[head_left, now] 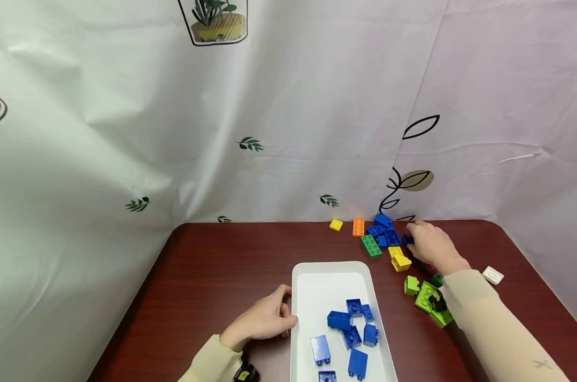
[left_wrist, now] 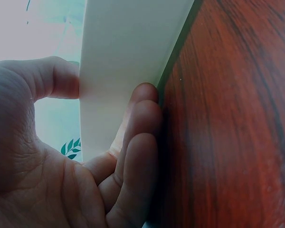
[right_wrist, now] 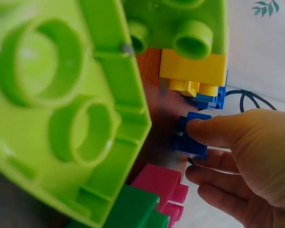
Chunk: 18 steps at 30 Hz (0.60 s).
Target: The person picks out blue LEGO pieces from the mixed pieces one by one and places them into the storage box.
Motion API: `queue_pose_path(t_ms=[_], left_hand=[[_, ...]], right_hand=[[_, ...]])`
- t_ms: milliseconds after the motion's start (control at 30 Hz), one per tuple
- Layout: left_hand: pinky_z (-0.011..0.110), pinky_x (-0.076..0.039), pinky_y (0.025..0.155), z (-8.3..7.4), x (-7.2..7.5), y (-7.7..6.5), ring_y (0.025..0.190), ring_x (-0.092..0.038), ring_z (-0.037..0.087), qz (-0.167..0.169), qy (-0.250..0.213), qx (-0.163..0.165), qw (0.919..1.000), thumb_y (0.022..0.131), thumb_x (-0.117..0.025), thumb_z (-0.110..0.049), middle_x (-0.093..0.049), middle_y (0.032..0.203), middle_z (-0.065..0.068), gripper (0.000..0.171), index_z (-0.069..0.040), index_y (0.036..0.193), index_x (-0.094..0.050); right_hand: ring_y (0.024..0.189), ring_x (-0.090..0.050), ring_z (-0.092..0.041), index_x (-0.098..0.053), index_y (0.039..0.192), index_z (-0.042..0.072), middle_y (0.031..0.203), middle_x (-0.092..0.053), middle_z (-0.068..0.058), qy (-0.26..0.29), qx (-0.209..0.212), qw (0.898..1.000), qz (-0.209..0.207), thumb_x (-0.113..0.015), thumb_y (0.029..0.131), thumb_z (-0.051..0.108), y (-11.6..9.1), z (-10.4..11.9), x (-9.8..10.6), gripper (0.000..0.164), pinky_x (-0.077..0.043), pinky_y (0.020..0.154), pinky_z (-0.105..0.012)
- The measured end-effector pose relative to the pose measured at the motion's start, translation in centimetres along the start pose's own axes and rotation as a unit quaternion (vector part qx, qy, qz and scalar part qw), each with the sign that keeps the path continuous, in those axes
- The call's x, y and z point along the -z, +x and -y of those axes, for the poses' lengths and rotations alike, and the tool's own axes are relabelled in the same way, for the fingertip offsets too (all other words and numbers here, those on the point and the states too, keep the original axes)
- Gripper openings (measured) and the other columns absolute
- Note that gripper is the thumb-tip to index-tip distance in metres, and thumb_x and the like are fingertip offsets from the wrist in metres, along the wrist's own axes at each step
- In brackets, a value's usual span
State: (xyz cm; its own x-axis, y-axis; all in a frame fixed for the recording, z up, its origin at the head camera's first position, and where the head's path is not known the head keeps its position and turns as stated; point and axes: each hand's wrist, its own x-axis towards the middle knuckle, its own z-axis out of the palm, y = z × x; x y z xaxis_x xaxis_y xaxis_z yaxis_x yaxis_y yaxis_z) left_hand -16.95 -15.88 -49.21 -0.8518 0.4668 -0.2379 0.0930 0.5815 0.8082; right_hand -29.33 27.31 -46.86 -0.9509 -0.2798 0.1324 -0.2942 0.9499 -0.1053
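Observation:
My left hand (head_left: 263,318) grips the left side of a white tray (head_left: 312,286). In the left wrist view the thumb lies at the wall's top edge, and the curled fingers (left_wrist: 141,161) press against the outer wall near the table. Inside the tray lie several blue building blocks, among them a flat-sided one (head_left: 320,348). At the back right, my right hand (head_left: 433,245) pinches a dark blue building block (right_wrist: 194,135) between thumb and fingers. Just left of that hand is a pile of blue blocks (head_left: 382,232), with yellow blocks (head_left: 400,262) in front.
Green (head_left: 371,246), orange (head_left: 358,227) and small yellow (head_left: 336,225) blocks lie near the table's back edge. Lime blocks (head_left: 427,296) sit by the right forearm, a white block (head_left: 493,275) beyond it. A pink block (right_wrist: 156,183) shows below the right hand. A printed curtain (head_left: 288,106) hangs behind the table.

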Motion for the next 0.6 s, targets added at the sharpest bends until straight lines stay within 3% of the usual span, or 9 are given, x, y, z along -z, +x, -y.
queue_pose_path(t_ms=[300,467,600], left_hand=[[0.026,-0.047,0.055,0.1,-0.1,0.0,0.056,-0.066,0.015,-0.002,0.003,-0.002,1.0,0.087,-0.068,-0.019,-0.064,0.069,-0.005,0.058,-0.007,0.139,-0.046],[0.025,-0.047,0.055,0.1,0.0,0.1,0.056,-0.066,0.015,-0.003,0.003,-0.003,1.0,0.087,-0.068,-0.019,-0.064,0.068,-0.005,0.057,-0.007,0.138,-0.046],[0.025,-0.047,0.055,0.1,0.0,0.1,0.056,-0.066,0.015,-0.003,0.003,-0.003,1.0,0.087,-0.067,-0.019,-0.064,0.069,-0.005,0.057,-0.007,0.139,-0.046]], right_hand=[[0.081,-0.065,-0.034,-0.068,0.098,0.001,0.096,-0.066,-0.018,0.043,-0.024,0.999,-0.005,-0.079,0.087,0.013,-0.9,-0.1,0.3,0.02,-0.057,0.077,-0.056],[0.085,-0.066,-0.037,-0.068,0.1,0.001,0.1,-0.068,-0.021,0.07,-0.04,0.996,-0.04,-0.079,0.085,0.014,-1.7,0.5,1.2,0.023,-0.055,0.079,-0.059],[0.079,-0.065,-0.033,-0.067,0.099,0.001,0.098,-0.069,-0.02,0.077,-0.038,0.993,-0.079,-0.079,0.084,0.014,-2.5,1.1,1.9,0.023,-0.055,0.075,-0.058]])
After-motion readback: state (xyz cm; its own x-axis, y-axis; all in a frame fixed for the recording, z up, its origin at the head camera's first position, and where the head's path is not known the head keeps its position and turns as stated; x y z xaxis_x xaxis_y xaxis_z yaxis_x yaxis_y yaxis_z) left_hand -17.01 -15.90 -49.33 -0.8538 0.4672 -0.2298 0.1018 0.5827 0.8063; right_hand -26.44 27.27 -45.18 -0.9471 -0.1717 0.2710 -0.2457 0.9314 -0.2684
